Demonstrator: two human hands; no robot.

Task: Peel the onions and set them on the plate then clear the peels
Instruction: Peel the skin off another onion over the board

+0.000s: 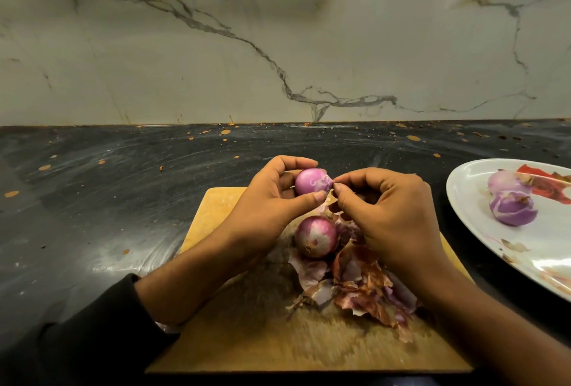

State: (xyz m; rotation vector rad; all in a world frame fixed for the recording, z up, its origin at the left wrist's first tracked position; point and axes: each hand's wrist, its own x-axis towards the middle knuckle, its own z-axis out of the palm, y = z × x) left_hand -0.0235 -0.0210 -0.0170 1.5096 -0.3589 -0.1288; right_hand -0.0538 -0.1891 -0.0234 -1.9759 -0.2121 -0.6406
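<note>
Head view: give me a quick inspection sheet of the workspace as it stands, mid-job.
Surface: dark stone counter with orange spatters; worn wooden cutting board on it.
Job's things: one purple onion held above the board; one partly peeled purple onion on the board; two peeled purple onions on the white oval plate at right.
Clutter: pile of dry reddish-brown onion peels on the board; small peel scraps on the plate.
Grippers: left hand grips the held onion; right hand fingers pinch skin at its tip.
Cables: nothing seen.
Surroundings: white marble-veined backsplash.
</note>
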